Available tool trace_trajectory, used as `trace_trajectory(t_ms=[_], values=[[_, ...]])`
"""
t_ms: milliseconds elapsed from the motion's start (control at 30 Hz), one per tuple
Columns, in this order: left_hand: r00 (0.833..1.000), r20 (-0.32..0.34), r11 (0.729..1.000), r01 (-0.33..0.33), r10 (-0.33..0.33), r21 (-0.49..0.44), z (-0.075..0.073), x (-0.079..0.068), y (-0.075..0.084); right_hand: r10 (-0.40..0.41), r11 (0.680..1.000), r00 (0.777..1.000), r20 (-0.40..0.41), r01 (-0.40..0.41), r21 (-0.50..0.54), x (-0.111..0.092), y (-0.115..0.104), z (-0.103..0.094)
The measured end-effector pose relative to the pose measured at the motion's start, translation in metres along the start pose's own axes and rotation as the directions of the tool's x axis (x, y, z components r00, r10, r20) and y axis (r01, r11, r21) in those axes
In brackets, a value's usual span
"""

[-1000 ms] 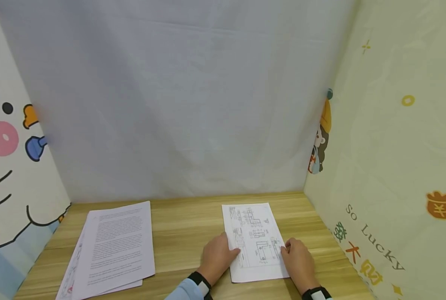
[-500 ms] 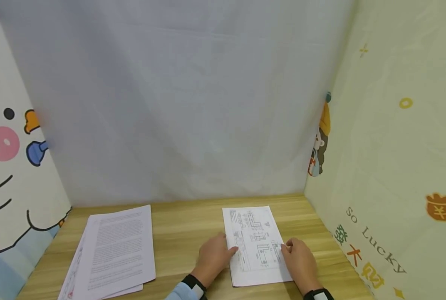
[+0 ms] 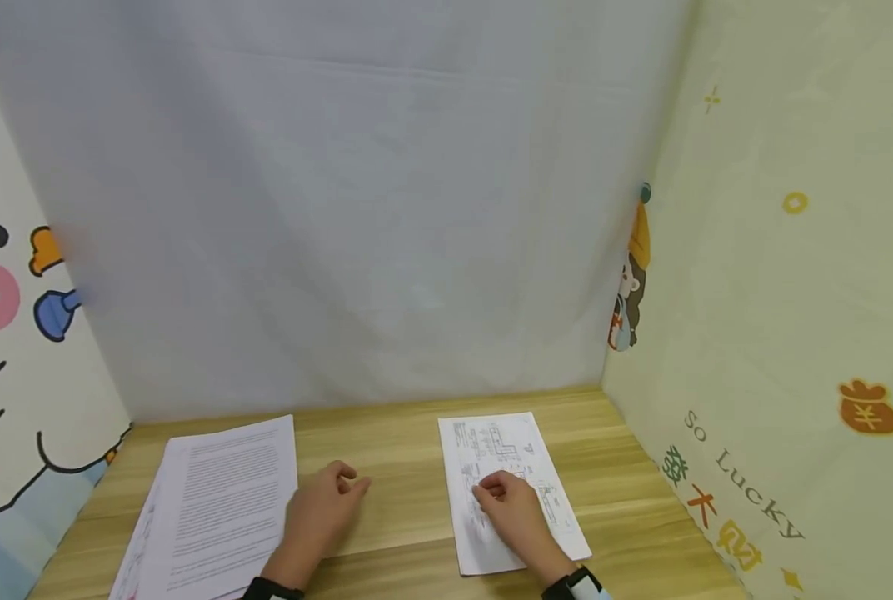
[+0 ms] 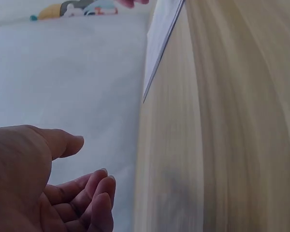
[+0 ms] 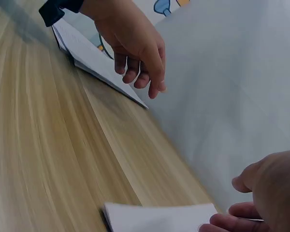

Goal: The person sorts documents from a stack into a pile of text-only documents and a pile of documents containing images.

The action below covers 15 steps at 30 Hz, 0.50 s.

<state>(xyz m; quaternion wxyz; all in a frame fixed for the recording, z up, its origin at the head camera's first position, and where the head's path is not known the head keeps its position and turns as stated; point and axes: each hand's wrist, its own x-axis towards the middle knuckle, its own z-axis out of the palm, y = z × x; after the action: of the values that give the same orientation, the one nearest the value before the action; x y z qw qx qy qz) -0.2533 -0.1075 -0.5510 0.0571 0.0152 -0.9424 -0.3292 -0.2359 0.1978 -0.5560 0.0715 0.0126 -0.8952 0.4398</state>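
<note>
My left hand [image 3: 321, 515] is over the table beside the right edge of a text-printed paper stack [image 3: 225, 500]. Its fingers are loosely bent with a gap to the thumb, and nothing is between them; the left wrist view shows this hand [image 4: 53, 183] the same way. My right hand [image 3: 520, 515] is above a stack of technical-drawing sheets [image 3: 521, 433], covering part of the print. In the right wrist view the right hand [image 5: 266, 198] has thumb and fingers apart, holding nothing, over the white sheets [image 5: 154, 217]. The drawing sheets lie flat with their edges lined up.
The wood-grain table [image 3: 394, 467] runs between the two stacks. A grey-white cloth [image 3: 356, 208] hangs along the back edge. Printed cloth walls stand on both sides, the right wall [image 3: 776, 292] yellowish, the left wall [image 3: 12, 400] with a cartoon pig nose.
Both hands have let go of the drawing sheets' side edges. The left hand has moved left toward the text pages; the right has moved left over the drawings. The head view has shifted slightly.
</note>
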Motion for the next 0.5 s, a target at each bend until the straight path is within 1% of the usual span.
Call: trace_trajectory(t_ms=[67, 167, 267, 333, 400, 500], values=[[1.000, -0.015, 0.999, 0.027, -0.027, 0.017, -0.020, -0.003, -0.019, -0.019, 0.999, 0.998, 0.053, 0.017, 0.030, 0.000, -0.010, 0.015], [0.997, -0.036, 0.997, 0.072, -0.070, 0.034, -0.051, -0.007, -0.044, -0.032, 0.995, 0.990, 0.136, 0.019, 0.095, 0.000, -0.026, 0.036], [0.988, -0.079, 0.989, 0.138, -0.134, 0.048, -0.076, -0.009, -0.066, -0.044, 0.992, 0.981, 0.191, 0.020, 0.125, 0.001, -0.041, 0.057], [0.977, -0.101, 0.979, 0.193, -0.186, 0.060, -0.090, -0.011, -0.081, -0.047, 0.990, 0.974, 0.221, 0.016, 0.137, 0.001, -0.049, 0.073], [0.961, -0.110, 0.962, 0.263, -0.254, 0.072, -0.101, -0.013, -0.096, -0.043, 0.988, 0.965, 0.260, 0.001, 0.157, -0.001, -0.057, 0.089], [0.926, -0.094, 0.923, 0.373, -0.365, 0.094, -0.116, -0.018, -0.118, -0.035, 0.978, 0.944, 0.327, -0.035, 0.207, -0.004, -0.068, 0.114]])
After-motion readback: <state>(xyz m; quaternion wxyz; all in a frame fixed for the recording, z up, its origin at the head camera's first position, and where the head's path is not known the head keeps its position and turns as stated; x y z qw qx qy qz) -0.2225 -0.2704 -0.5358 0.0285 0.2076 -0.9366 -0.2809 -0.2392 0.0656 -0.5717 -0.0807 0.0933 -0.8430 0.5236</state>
